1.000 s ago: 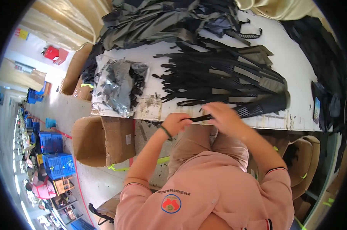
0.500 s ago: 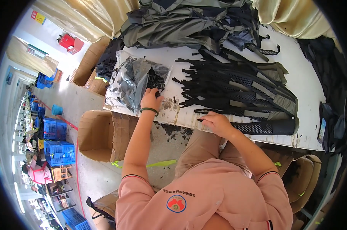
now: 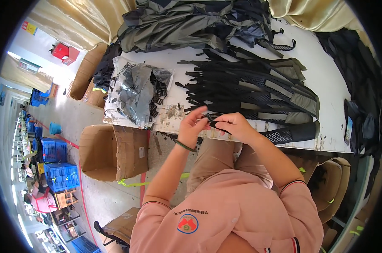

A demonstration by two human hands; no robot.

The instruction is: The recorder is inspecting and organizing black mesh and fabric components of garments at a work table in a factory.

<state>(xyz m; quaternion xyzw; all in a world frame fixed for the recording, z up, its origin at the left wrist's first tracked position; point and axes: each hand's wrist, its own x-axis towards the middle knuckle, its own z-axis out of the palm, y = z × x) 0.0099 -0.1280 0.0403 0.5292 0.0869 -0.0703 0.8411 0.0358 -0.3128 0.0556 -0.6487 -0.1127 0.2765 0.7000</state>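
Both my hands meet over the table's near edge. A small black buckle is pinched in my left hand, thumb and forefinger closed and the other fingers partly spread. My right hand grips the narrow webbing end of a black mesh shoulder strap, right beside the buckle. Whether the webbing passes through the buckle cannot be seen. Beyond my hands lie several similar black and grey mesh straps in a row. To the left, a clear plastic bag holds many black buckles.
A heap of dark grey fabric covers the far side of the white table. Black pieces hang at the right edge. An open cardboard box stands on the floor left of my knees; blue crates are farther left.
My left hand has moved from the plastic bag to the right hand, bringing a black buckle. My right hand still holds the strap end. The view has shifted slightly.
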